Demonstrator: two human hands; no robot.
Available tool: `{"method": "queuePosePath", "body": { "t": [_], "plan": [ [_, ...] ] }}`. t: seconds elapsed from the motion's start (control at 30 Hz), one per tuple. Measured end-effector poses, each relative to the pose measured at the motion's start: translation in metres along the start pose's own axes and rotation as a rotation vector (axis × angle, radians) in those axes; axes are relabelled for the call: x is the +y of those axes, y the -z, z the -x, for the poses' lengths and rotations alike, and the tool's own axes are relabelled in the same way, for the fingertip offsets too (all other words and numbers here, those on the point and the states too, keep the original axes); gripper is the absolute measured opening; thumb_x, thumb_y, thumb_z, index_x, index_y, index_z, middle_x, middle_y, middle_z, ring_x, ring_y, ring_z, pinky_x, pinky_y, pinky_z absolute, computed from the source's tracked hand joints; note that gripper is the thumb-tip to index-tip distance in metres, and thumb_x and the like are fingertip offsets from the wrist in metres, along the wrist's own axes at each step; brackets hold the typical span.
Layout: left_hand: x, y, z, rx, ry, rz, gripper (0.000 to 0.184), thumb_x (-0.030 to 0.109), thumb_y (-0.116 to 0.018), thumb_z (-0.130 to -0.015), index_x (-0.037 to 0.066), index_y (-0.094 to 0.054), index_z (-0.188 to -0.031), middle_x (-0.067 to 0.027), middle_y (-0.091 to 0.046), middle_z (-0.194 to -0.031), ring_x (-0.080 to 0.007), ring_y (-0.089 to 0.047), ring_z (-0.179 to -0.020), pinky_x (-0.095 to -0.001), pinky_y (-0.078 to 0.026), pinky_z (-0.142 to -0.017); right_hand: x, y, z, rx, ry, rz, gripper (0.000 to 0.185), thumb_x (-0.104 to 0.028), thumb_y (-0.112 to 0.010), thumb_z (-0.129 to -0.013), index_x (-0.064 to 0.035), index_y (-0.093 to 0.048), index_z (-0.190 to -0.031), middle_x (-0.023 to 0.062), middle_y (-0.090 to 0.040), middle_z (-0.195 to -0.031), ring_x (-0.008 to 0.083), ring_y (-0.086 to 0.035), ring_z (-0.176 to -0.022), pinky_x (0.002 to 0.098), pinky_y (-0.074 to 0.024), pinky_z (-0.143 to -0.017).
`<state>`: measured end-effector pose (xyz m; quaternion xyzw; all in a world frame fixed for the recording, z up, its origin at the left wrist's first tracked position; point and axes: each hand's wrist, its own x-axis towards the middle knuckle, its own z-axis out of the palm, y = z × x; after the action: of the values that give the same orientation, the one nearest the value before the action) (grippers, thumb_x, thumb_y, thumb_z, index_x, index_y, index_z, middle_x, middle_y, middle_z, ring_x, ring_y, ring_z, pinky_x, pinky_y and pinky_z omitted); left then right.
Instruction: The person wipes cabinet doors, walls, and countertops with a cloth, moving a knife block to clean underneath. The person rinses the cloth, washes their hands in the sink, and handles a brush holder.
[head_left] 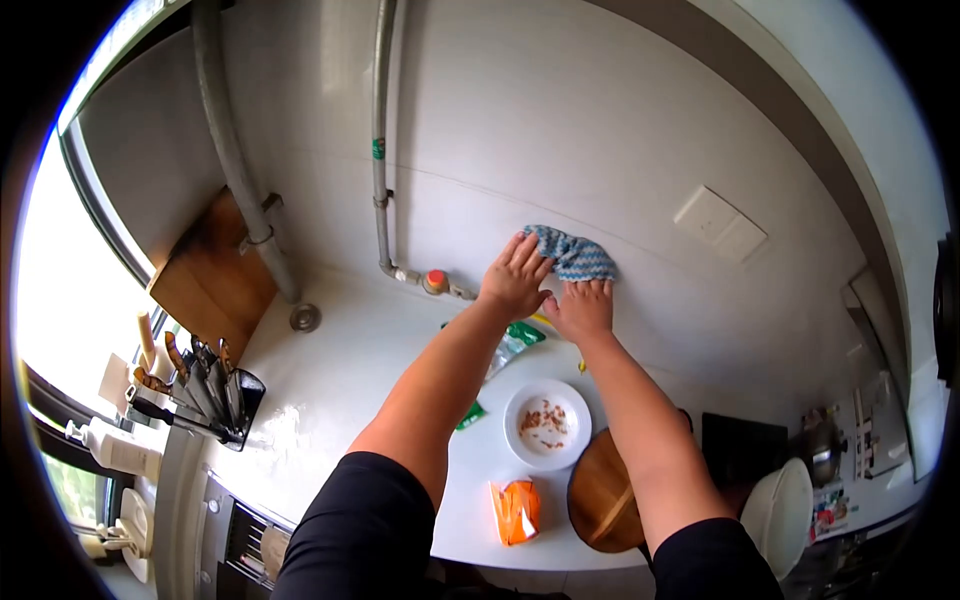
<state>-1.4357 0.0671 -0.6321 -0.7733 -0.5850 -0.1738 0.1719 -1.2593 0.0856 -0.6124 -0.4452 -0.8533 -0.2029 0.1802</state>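
Observation:
A blue and grey wavy-patterned cloth is bunched against the pale wall, held there by both hands. My left hand presses the cloth's left edge with its fingers stretched out. Close beside it on the right, my right hand holds the cloth's lower edge, its fingers pointing up and its thumb near the left one. Below my forearms a white plate with small brown pieces stands on the counter. Green and clear plastic packaging lies behind the plate, partly hidden by my left arm.
An orange packet and a round wooden lid are near the counter's front edge. At left stand a knife block and a cutting board. A pipe with a red-capped valve runs down the wall. A wall switch is at right.

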Motion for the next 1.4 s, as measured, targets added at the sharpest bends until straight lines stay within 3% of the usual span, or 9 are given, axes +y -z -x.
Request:
{"method": "queuePosePath", "body": {
  "t": [0.3, 0.47, 0.6, 0.73, 0.87, 0.93, 1.07, 1.23, 1.4],
  "plan": [
    [-0.008, 0.15, -0.114, 0.287, -0.039, -0.177, 0.062, 0.052, -0.051, -0.099, 0.015, -0.052, -0.15, -0.0079, -0.049, -0.156, -0.0262, -0.026, -0.156, -0.0469, -0.013, -0.129, 0.043, 0.116, -0.094, 0.178, -0.072, 0.086, 0.044, -0.041, -0.063, -0.087, -0.0103, -0.07, -0.117, 0.0176, -0.069, -0.121, 0.0362, -0.056, -0.126, 0.0582, -0.0344, -0.112],
    [0.007, 0.108, -0.108, 0.508, -0.072, -0.205, 0.063, 0.048, -0.056, -0.097, 0.015, -0.051, -0.15, -0.0091, -0.052, -0.152, -0.0292, -0.033, -0.152, -0.0503, -0.018, -0.128, 0.045, 0.113, -0.081, 0.155, -0.172, 0.046, 0.048, -0.039, -0.064, -0.083, -0.0077, -0.069, -0.119, 0.0196, -0.069, -0.121, 0.0378, -0.056, -0.125, 0.06, -0.0322, -0.114],
    [0.037, 0.019, -0.04, -0.127, -0.161, -0.25, 0.064, 0.055, -0.051, -0.1, 0.021, -0.048, -0.154, -0.0037, -0.04, -0.163, -0.0251, -0.019, -0.158, -0.0488, -0.005, -0.13, 0.037, 0.037, 0.014, -0.269, -0.238, -0.096, 0.081, -0.04, -0.064, -0.086, -0.0088, -0.041, -0.157, 0.0196, -0.038, -0.163, 0.0354, -0.033, -0.152, 0.053, -0.0184, -0.126],
    [0.061, 0.033, -0.048, -0.124, -0.086, -0.249, 0.072, 0.055, -0.056, -0.097, 0.022, -0.04, -0.159, -0.0035, -0.042, -0.162, -0.0238, -0.02, -0.158, -0.0483, -0.007, -0.13, 0.065, 0.033, 0.03, -0.081, -0.264, 0.021, 0.08, -0.049, -0.06, -0.093, -0.0149, -0.036, -0.161, 0.0196, -0.039, -0.162, 0.0363, -0.033, -0.151, 0.0552, -0.0162, -0.126],
    [0.073, 0.09, -0.135, 0.37, -0.152, -0.171, 0.062, 0.051, -0.057, -0.096, 0.02, -0.052, -0.149, -0.0067, -0.054, -0.15, -0.0279, -0.037, -0.149, -0.0511, -0.024, -0.125, 0.107, 0.104, -0.008, 0.03, -0.264, -0.027, 0.076, -0.059, -0.053, -0.097, -0.0175, -0.04, -0.159, 0.0202, -0.04, -0.161, 0.0391, -0.034, -0.149, 0.0574, -0.0176, -0.124],
    [0.094, 0.141, -0.167, -0.006, -0.075, 0.021, 0.056, 0.05, -0.056, -0.098, 0.02, -0.057, -0.145, -0.0059, -0.057, -0.146, -0.0268, -0.04, -0.146, -0.0487, -0.028, -0.123, 0.127, 0.114, -0.008, 0.181, -0.198, 0.034, 0.073, -0.059, -0.052, -0.098, -0.0172, -0.043, -0.157, 0.0196, -0.044, -0.158, 0.0379, -0.036, -0.148, 0.0555, -0.0203, -0.124],
    [0.127, 0.141, -0.186, 0.212, -0.091, 0.225, 0.045, 0.04, -0.056, -0.099, 0.018, -0.063, -0.137, -0.0075, -0.06, -0.142, -0.0294, -0.052, -0.135, -0.0493, -0.042, -0.111, 0.167, 0.115, -0.011, 0.287, -0.351, 0.067, 0.064, -0.054, -0.054, -0.1, -0.0172, -0.049, -0.153, 0.0156, -0.056, -0.147, 0.0339, -0.04, -0.146, 0.0515, -0.0279, -0.123],
    [0.154, 0.155, -0.195, 0.042, -0.114, 0.55, 0.047, 0.04, -0.061, -0.096, 0.014, -0.063, -0.136, -0.0135, -0.061, -0.139, -0.0339, -0.056, -0.128, -0.0496, -0.043, -0.109, 0.186, 0.106, -0.012, 0.283, -0.377, -0.365, 0.053, -0.033, -0.064, -0.094, -0.0083, -0.057, -0.141, 0.0176, -0.054, -0.148, 0.0379, -0.047, -0.14, 0.0544, -0.0329, -0.119],
    [0.123, 0.156, -0.177, 0.06, -0.165, -0.001, 0.064, 0.042, -0.059, -0.097, 0.016, -0.045, -0.153, -0.0095, -0.045, -0.158, -0.0304, -0.041, -0.146, -0.0494, -0.031, -0.12, 0.141, 0.094, -0.043, 0.517, -0.359, -0.356, 0.081, -0.037, -0.069, -0.083, -0.006, -0.043, -0.153, 0.0227, -0.045, -0.154, 0.0414, -0.031, -0.15, 0.0538, -0.0184, -0.127]
  ]
}}
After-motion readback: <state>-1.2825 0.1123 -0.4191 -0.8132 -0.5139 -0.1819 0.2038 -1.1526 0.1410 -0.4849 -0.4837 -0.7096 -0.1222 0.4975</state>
